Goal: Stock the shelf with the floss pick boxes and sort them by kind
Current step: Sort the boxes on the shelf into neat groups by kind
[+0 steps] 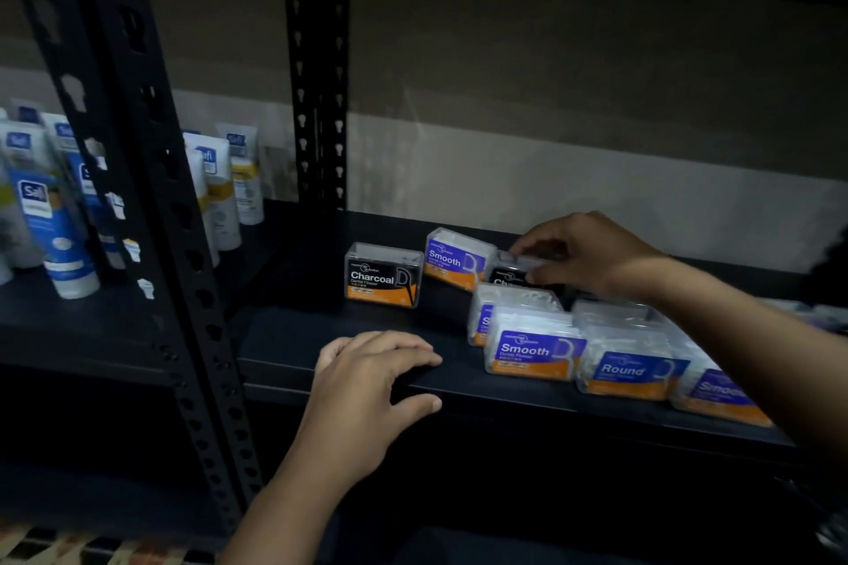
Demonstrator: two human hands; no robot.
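Right hand [592, 255] fingers curled, pinching a clear plastic black-labelled Charcoal floss box [514, 273] mid-shelf, left hand [371, 385] relaxed, fingers resting on black metal shelf [284, 335] front edge, dim room, beige wall [550, 83]

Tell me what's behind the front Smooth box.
Directly behind the front Smooth box stands another clear box with a blue label, mostly covered, so its name can't be read.
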